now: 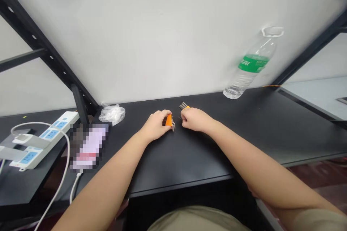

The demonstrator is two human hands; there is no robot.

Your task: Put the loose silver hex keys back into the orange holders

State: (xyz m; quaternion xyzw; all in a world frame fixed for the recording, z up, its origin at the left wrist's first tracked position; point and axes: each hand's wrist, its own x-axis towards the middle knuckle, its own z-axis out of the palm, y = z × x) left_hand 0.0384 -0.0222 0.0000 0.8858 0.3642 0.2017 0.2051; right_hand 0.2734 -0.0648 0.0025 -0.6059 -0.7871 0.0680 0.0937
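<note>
My left hand is closed round an orange hex key holder, gripping it between thumb and fingers. Short bent ends of several metal hex keys stick out of its right side. A small gap away, my right hand is closed, with a thin dark hex key poking out to the left from its fingers. Just behind these fingers shows a second orange holder with several thin metal rods pointing up and left. Whether the right hand touches this holder is hidden.
Both hands are over a black table against a white wall. A large water bottle stands at the back right. Crumpled clear plastic lies at the back left, near a blurred-out phone on a white cable and a power strip.
</note>
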